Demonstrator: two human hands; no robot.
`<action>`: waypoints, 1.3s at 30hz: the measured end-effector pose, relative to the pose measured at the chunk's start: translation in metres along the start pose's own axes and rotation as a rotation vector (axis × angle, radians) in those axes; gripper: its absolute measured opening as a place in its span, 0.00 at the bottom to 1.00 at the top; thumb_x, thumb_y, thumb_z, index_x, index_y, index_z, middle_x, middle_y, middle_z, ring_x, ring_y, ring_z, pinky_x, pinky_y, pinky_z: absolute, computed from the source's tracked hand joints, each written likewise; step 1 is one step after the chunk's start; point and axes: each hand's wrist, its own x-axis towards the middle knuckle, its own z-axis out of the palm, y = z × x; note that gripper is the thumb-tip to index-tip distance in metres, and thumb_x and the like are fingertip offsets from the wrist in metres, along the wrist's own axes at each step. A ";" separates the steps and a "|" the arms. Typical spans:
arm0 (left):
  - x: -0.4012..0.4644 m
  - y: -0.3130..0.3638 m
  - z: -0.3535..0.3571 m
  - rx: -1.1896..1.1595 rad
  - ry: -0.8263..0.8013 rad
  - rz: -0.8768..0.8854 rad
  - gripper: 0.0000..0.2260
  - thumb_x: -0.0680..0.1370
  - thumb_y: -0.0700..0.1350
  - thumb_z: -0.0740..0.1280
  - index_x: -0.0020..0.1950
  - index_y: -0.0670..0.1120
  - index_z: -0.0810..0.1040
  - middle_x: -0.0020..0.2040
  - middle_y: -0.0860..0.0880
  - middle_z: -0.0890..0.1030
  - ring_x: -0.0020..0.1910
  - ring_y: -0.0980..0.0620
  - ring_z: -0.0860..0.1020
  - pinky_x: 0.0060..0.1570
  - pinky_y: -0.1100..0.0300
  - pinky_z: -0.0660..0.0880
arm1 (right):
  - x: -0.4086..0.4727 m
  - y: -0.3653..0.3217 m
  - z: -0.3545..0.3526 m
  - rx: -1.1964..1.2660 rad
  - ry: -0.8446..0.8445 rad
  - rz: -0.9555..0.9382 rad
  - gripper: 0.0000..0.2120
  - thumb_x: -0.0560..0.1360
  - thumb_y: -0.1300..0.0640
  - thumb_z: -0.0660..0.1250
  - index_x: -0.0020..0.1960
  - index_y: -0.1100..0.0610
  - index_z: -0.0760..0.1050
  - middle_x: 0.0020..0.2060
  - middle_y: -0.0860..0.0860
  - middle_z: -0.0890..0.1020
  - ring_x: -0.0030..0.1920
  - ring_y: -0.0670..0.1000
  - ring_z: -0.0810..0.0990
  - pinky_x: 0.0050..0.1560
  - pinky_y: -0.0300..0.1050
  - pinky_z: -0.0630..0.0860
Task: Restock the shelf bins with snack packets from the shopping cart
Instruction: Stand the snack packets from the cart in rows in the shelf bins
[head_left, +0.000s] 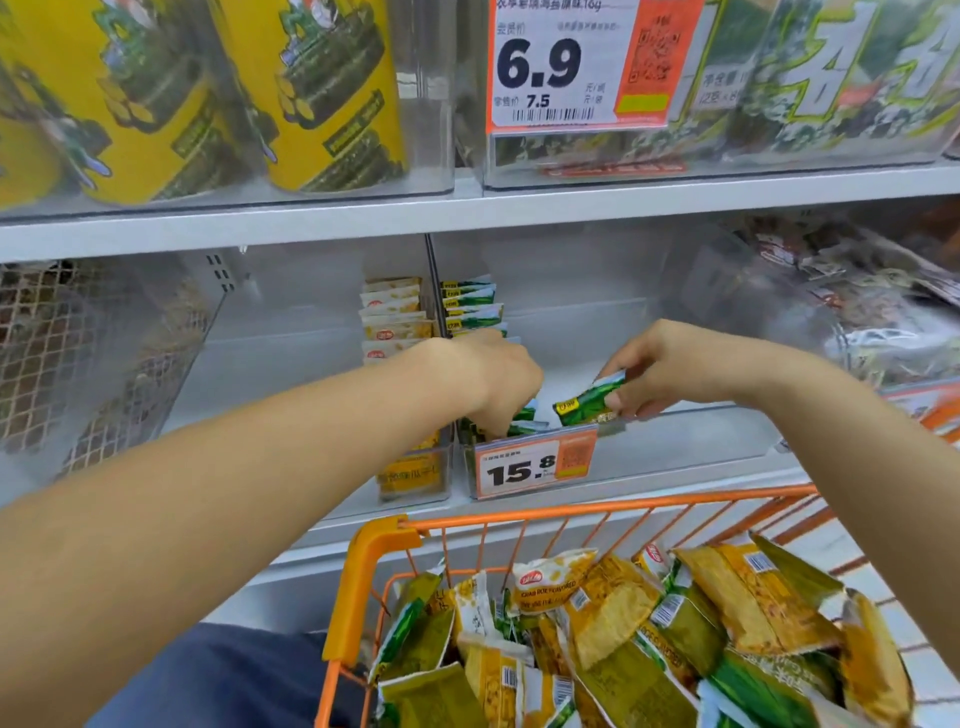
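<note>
Pinching a small green snack packet (589, 400) between thumb and fingers, the right hand (670, 371) holds it just above the front edge of a clear shelf bin (675, 441); the packet is tilted, with a yellow logo patch at its lower end whose lettering is too blurred to read. The left hand (496, 382) reaches down into the same bin at its left end, fingers curled among the green packets in the bin (522, 421) — whether it actually grips one I cannot tell, since the fingertips are hidden behind them. On the bin's front hangs an orange-and-white price tag (535, 462) reading 15.8, with a QR code beside the number. Further back in the bin a row of green packets (472, 304) stands upright, and just left of the divider is a row of yellow-and-white packets (395, 317).

Below, the orange shopping cart (374, 551) holds a loose heap of packets — yellow, olive and green. One white-topped packet (550, 579) shows a red logo and the words "CRAB ROE FLAVORED".

On the shelf above, a larger price tag (576, 62) reads 6.9, with 7.5 in smaller print below and a QR code. Left of it stand yellow canisters (311, 93) in clear bins.
</note>
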 end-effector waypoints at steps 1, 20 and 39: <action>0.001 0.000 0.000 -0.011 -0.003 -0.013 0.14 0.74 0.43 0.67 0.29 0.46 0.68 0.29 0.49 0.70 0.29 0.50 0.67 0.42 0.52 0.74 | 0.002 0.000 0.002 0.014 -0.038 0.020 0.07 0.75 0.66 0.68 0.52 0.61 0.82 0.39 0.55 0.83 0.34 0.44 0.80 0.41 0.34 0.80; -0.029 -0.026 -0.002 0.012 0.234 -0.151 0.14 0.77 0.53 0.62 0.53 0.46 0.81 0.47 0.46 0.82 0.49 0.44 0.78 0.46 0.54 0.73 | 0.030 -0.032 0.042 -0.155 -0.264 0.167 0.13 0.80 0.49 0.59 0.51 0.55 0.78 0.50 0.51 0.84 0.48 0.49 0.79 0.54 0.44 0.70; -0.030 0.008 0.062 -0.945 0.951 -0.317 0.21 0.73 0.29 0.59 0.60 0.44 0.78 0.68 0.45 0.69 0.76 0.49 0.53 0.68 0.70 0.42 | 0.057 -0.057 0.064 0.709 -0.112 0.279 0.38 0.78 0.32 0.46 0.78 0.56 0.50 0.75 0.52 0.57 0.75 0.60 0.57 0.66 0.54 0.64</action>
